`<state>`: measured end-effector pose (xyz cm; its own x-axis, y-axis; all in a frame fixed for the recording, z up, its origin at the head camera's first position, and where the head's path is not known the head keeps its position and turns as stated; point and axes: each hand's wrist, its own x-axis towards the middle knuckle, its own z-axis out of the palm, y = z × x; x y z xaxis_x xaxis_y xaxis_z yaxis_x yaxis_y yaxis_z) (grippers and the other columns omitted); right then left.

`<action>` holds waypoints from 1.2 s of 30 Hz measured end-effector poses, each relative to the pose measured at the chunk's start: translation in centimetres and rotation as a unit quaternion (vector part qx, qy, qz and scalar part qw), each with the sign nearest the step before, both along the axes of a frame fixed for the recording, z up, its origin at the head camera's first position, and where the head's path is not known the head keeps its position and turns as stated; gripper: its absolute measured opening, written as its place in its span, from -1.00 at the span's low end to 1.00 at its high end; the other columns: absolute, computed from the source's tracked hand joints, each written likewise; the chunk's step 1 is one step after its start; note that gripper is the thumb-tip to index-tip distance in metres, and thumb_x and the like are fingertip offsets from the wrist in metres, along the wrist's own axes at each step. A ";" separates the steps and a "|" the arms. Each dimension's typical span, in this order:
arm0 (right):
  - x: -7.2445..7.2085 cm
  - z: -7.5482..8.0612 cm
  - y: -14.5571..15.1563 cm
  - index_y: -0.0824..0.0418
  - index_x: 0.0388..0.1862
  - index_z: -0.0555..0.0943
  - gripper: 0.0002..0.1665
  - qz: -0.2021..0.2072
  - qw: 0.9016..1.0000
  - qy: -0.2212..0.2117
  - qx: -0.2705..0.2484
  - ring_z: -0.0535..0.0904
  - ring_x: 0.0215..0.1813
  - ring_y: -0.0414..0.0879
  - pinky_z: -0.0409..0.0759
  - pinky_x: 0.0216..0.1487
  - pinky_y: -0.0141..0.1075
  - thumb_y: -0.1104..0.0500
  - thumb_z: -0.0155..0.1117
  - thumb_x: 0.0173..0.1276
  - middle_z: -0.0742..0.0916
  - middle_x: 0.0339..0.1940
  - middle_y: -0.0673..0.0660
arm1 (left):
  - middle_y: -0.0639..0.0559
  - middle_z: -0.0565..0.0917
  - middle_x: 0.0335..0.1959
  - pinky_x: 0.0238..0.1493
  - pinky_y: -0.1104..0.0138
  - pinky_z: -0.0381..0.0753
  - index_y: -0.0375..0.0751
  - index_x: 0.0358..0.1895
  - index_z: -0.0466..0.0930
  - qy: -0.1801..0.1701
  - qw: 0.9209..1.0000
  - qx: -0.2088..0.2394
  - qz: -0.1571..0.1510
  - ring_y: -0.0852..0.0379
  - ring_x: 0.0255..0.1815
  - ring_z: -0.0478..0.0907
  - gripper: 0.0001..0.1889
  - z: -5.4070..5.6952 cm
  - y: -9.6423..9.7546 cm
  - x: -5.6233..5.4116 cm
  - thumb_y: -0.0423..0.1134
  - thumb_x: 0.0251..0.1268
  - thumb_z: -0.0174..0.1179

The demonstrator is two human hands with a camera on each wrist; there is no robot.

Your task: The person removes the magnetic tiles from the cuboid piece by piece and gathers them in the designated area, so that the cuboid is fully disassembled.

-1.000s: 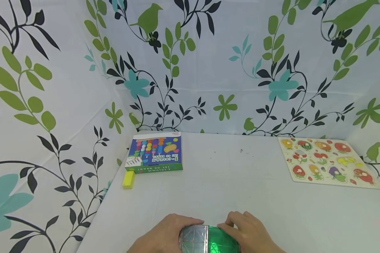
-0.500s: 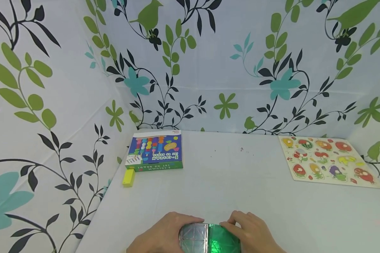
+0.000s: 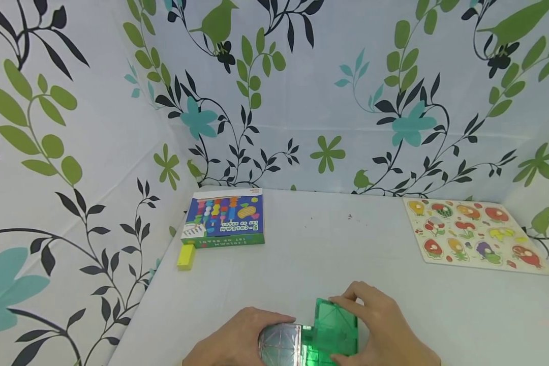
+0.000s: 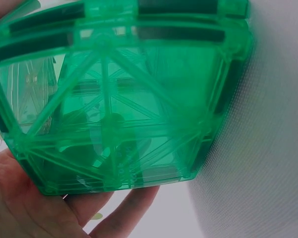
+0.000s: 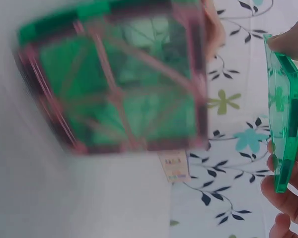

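At the bottom of the head view, my left hand (image 3: pixel 238 338) grips a block built of magnetic tiles (image 3: pixel 280 345), clear on its left part and green on its right. My right hand (image 3: pixel 386 325) pinches a single green magnetic tile (image 3: pixel 336 325) between thumb and fingers. In the right wrist view that loose tile (image 5: pixel 283 114) is seen nearly edge-on, apart from the blurred tile block (image 5: pixel 114 94). The left wrist view shows the green side of the block (image 4: pixel 109 119) close up, with fingers (image 4: pixel 124 213) of my left hand under it. The block's lower part is cut off in the head view.
A blue and green toy box (image 3: pixel 224 218) lies at the back left of the white table (image 3: pixel 311 254). Beside its front corner is a small yellow block (image 3: pixel 185 257). A fruit puzzle board (image 3: pixel 476 236) lies at the back right. Patterned cloth (image 3: pixel 274 101) hangs behind.
My right hand has moved up and right, now with a green tile in its pinch, lifted clear of the block's far edge. My left hand has stayed in place on the block.
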<state>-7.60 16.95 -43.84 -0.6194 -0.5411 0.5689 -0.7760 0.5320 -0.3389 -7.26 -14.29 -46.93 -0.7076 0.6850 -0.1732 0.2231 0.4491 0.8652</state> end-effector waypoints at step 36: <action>-25.8 -6.0 -2.7 0.30 0.24 0.67 -0.31 -0.052 0.972 -0.158 0.163 0.56 0.32 0.31 0.53 0.36 0.18 -0.07 0.54 0.25 0.64 0.32 0.38 | 0.46 0.66 0.14 0.05 0.36 0.70 0.44 0.33 0.53 -0.021 0.999 -0.042 0.010 0.50 0.06 0.54 -0.30 -0.4 -0.7 -0.3 0.20 0.02 0.53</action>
